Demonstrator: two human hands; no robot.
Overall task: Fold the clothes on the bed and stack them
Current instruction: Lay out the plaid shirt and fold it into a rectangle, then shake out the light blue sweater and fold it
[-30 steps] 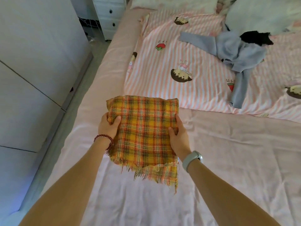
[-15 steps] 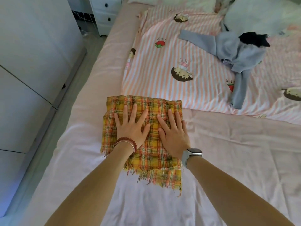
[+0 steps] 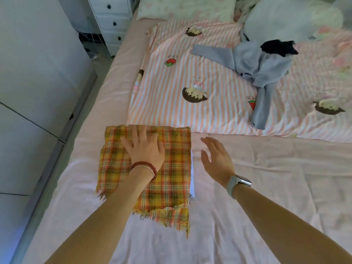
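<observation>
A folded yellow plaid cloth (image 3: 171, 168) with frayed fringe lies flat on the pink bed sheet (image 3: 266, 187) near the bed's left side. My left hand (image 3: 144, 149) presses flat on its upper part, fingers spread. To the right of the cloth, my right hand (image 3: 217, 159) hovers just off its edge, fingers relaxed and holding nothing. A crumpled grey sweater (image 3: 259, 69) lies unfolded at the far right on the striped quilt, with a black garment (image 3: 278, 47) on top of it.
A pink-striped cartoon quilt (image 3: 190, 82) covers the far half of the bed, with pillows (image 3: 285, 18) at the head. A white drawer chest (image 3: 112, 21) stands beyond the bed's left edge, and white wardrobe doors (image 3: 34, 82) line the left.
My right hand has lifted off the plaid cloth and moved right, off its edge. My left hand stays pressing on the cloth, shifted slightly up.
</observation>
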